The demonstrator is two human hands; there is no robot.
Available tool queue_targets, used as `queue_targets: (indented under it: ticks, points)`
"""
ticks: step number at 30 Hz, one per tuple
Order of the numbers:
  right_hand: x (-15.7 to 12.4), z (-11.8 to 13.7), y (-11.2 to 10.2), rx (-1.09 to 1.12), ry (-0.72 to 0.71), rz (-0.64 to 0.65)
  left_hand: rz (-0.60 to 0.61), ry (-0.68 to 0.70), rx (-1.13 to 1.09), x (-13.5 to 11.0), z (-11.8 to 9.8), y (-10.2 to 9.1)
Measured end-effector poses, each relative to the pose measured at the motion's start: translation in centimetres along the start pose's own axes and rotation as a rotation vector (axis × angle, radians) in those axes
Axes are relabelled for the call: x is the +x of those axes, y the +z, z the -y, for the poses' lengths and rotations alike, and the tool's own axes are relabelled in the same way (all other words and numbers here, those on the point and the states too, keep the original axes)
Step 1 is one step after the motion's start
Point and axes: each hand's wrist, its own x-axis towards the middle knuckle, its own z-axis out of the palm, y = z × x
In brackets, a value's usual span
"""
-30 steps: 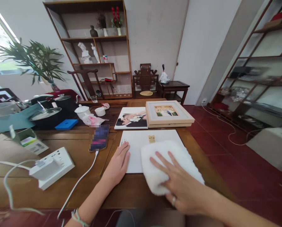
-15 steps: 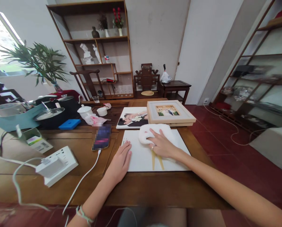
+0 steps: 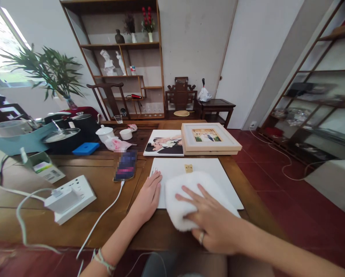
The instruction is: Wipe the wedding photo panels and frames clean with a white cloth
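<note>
A white flat board (image 3: 215, 169), the back of a frame or picture, lies on the wooden table in front of me. My left hand (image 3: 149, 192) rests flat on its left edge, fingers stretched out. Under my right hand (image 3: 207, 211) is a folded fluffy white cloth (image 3: 175, 204); the fingers are spread over it and the thumb side curls round its near edge. The cloth covers the board's near right part and hangs past its front edge. Above it shows a small tan fitting (image 3: 188, 168) on the board, the rest of it hidden.
Behind the board lie a couple's photo panel (image 3: 164, 148) and a cream picture frame (image 3: 233, 146). On the left are a phone (image 3: 126, 165) on a charging cable, a power strip (image 3: 71, 200), a blue box (image 3: 86, 148), a white teapot (image 3: 104, 132) and pots (image 3: 61, 138).
My right hand has drawn the white cloth from the board's far side toward me, past its near edge. The tan fitting's top is now uncovered. My left hand has stayed in place.
</note>
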Motion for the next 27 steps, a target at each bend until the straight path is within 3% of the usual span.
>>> queue_targets:
  ticks: [6,11,14,21,24,27]
  points:
    - [6.1,-5.0,-2.2,0.023,0.110,-0.014,-0.025,0.006,-0.023,0.0,-0.2,-0.1]
    - [9.2,-5.7,-1.5,-0.054,0.176,-0.096,-0.020,-0.002,-0.023,0.0,-0.2,-0.2]
    - [8.2,-4.1,-0.7,-0.090,0.160,-0.099,-0.027,0.010,-0.026,0.0,-0.1,-0.1]
    - [1.6,1.2,0.9,-0.098,-0.067,0.011,-0.034,0.015,-0.021,0.0,0.1,0.1]
    - [0.6,1.1,0.6,-0.040,-0.101,0.026,-0.040,0.010,-0.024,0.0,0.1,0.2]
    - [1.8,-0.8,-0.4,0.025,-0.029,-0.002,-0.049,0.008,-0.040,0.0,0.0,0.2]
